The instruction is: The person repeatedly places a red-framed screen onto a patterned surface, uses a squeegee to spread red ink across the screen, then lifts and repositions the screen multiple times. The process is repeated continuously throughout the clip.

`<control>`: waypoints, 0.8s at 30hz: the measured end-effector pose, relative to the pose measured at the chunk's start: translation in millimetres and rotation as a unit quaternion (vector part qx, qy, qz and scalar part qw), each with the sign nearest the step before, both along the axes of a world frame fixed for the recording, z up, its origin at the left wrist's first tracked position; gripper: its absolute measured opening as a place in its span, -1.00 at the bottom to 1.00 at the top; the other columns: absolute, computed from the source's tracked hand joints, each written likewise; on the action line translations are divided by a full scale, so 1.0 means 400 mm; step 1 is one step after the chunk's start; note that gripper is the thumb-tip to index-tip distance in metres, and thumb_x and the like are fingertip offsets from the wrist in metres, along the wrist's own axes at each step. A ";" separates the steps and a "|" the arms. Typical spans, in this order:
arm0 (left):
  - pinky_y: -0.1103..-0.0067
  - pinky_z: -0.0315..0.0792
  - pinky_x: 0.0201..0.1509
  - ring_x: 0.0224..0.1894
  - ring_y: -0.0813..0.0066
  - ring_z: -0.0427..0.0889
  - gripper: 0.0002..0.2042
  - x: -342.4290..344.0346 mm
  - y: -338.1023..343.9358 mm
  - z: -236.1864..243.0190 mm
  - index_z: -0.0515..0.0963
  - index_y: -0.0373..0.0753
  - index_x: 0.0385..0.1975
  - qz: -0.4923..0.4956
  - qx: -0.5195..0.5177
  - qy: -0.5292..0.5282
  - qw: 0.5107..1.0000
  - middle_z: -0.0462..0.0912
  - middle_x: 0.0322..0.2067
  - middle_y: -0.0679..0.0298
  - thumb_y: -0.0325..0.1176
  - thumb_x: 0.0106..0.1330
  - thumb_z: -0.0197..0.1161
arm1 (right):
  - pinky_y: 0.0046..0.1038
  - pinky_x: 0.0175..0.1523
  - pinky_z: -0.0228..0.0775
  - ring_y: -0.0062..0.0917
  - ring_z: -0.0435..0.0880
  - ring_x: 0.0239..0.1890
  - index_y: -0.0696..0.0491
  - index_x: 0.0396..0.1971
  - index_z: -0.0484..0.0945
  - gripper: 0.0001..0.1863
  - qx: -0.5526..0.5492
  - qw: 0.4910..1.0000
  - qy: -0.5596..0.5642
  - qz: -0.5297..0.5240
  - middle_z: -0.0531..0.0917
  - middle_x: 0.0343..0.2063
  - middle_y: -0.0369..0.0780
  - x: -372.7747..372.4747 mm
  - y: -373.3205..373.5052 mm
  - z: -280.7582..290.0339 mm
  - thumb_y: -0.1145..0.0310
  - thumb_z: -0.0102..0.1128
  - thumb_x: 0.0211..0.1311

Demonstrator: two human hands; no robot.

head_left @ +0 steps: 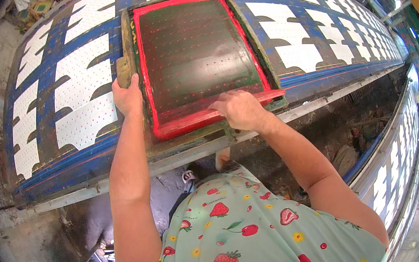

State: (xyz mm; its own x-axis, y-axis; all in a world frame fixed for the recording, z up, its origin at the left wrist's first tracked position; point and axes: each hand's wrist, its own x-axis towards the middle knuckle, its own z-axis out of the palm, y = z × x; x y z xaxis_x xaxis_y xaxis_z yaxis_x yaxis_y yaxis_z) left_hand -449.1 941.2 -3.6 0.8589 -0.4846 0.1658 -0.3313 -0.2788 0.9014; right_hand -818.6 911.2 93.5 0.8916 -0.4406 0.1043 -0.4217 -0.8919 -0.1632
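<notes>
A screen-printing frame (129,46) lies flat on the long table, its dark mesh (191,42) marked with rows of small red dots and bordered by thick red ink (145,70). My left hand (128,97) is closed round a worn block-like handle (124,70) on the frame's left side. At the near end of the mesh, my right hand (241,109) grips a red-coated squeegee (181,123) lying crosswise, its right end reaching the frame's edge. The fingers' undersides are hidden.
White garment-shaped pieces (87,118), many with small dots, lie in rows on the blue-stained table (131,142). A pale metal rail (318,102) runs along its near edge. Another long table (387,175) with white pieces stands at the right, beyond a dark gap.
</notes>
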 end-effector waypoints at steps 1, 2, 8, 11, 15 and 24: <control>0.22 0.66 0.28 0.11 -0.02 0.85 -0.38 0.001 -0.001 -0.001 0.68 -0.32 0.23 0.014 0.019 -0.024 0.999 0.87 0.05 -0.03 -0.04 0.32 0.68 | -0.08 0.18 0.68 -0.13 0.84 0.05 -0.04 0.08 0.84 -0.63 0.013 1.000 0.024 -0.015 0.82 -0.13 -0.11 -0.006 0.011 -0.003 0.17 0.43 0.34; 0.21 0.66 0.27 0.10 -0.02 0.86 -0.40 0.003 -0.001 -0.003 0.70 -0.32 0.22 0.014 0.028 -0.027 0.999 0.87 0.04 -0.03 -0.05 0.31 0.68 | -0.08 0.20 0.67 -0.13 0.82 0.06 -0.04 0.10 0.84 -0.58 0.019 1.000 0.006 -0.005 0.81 -0.11 -0.10 -0.016 0.019 -0.005 0.08 0.46 0.34; 0.22 0.68 0.14 -0.05 0.08 0.90 -0.55 0.023 -0.004 -0.023 0.83 -0.34 -0.01 0.019 0.048 -0.036 0.998 0.93 -0.08 0.02 -0.13 0.26 0.71 | -0.06 0.28 0.61 -0.09 0.76 0.16 0.01 0.07 0.85 -0.41 0.064 0.996 -0.060 0.030 0.80 -0.03 -0.06 -0.073 0.041 -0.017 -0.21 0.49 0.35; 0.25 0.67 0.15 -0.06 0.13 0.89 -0.53 0.024 0.001 -0.017 0.82 -0.35 0.03 0.010 0.036 -0.043 0.998 0.93 -0.08 0.03 -0.13 0.27 0.71 | -0.05 0.35 0.59 -0.08 0.75 0.23 0.03 0.07 0.84 -0.49 0.201 0.976 -0.057 0.059 0.82 0.07 -0.03 -0.133 -0.022 -0.012 -0.10 0.48 0.43; 0.31 0.66 0.13 -0.08 0.27 0.86 -0.59 0.020 0.001 -0.006 0.81 -0.38 0.04 0.023 0.052 -0.004 0.998 0.92 -0.11 0.12 -0.23 0.33 0.69 | -0.06 0.47 0.54 -0.06 0.71 0.32 0.04 0.12 0.83 -0.62 0.192 0.946 -0.258 -0.026 0.81 0.17 -0.04 -0.285 -0.168 -0.017 0.16 0.51 0.45; 0.36 0.63 0.13 -0.08 0.32 0.80 -0.61 0.021 -0.005 0.010 0.77 -0.41 0.09 0.040 0.084 0.029 0.995 0.89 -0.09 0.13 -0.31 0.38 0.64 | -0.16 0.46 0.53 -0.04 0.73 0.28 0.12 0.39 0.66 -0.43 0.456 0.772 -0.343 -0.281 0.75 0.24 0.09 -0.434 -0.432 -0.185 0.24 0.50 0.46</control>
State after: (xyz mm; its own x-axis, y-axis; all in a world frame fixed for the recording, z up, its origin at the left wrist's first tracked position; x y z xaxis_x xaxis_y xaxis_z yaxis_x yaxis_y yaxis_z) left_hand -440.6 939.2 0.2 0.9014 -0.4314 0.0373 -0.2509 -0.4502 0.8569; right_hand -992.0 738.3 19.5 0.4065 -0.9064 -0.1148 -0.2351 0.0176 -0.9718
